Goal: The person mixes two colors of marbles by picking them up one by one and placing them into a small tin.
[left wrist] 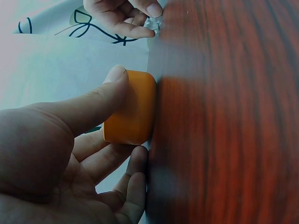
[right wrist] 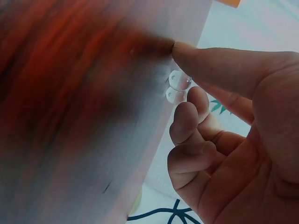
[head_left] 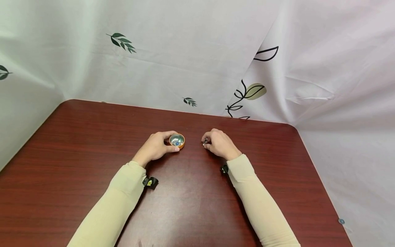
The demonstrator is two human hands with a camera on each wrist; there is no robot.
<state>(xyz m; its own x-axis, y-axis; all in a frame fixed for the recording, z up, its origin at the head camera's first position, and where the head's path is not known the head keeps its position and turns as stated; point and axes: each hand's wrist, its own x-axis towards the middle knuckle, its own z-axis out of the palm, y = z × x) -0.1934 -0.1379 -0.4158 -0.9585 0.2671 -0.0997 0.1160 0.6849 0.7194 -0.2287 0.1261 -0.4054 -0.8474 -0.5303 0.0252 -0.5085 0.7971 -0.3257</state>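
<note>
My left hand grips a small round orange bowl by its sides, thumb near me and fingers around the far side. The bowl stands upright on the table; its inside looks silvery, with something blue and green at the bottom. To its right, my right hand is low over the tabletop, thumb and curled fingers around a few clear glass beads. These lie between thumb and fingertips, close to the wood. In the left wrist view the bowl hides part of the left fingers.
The dark red wooden table has rounded far corners. A pale cloth with leaf prints hangs behind and beside it. A small blue round thing is at the table's right edge. Each forearm bears a black strapped camera.
</note>
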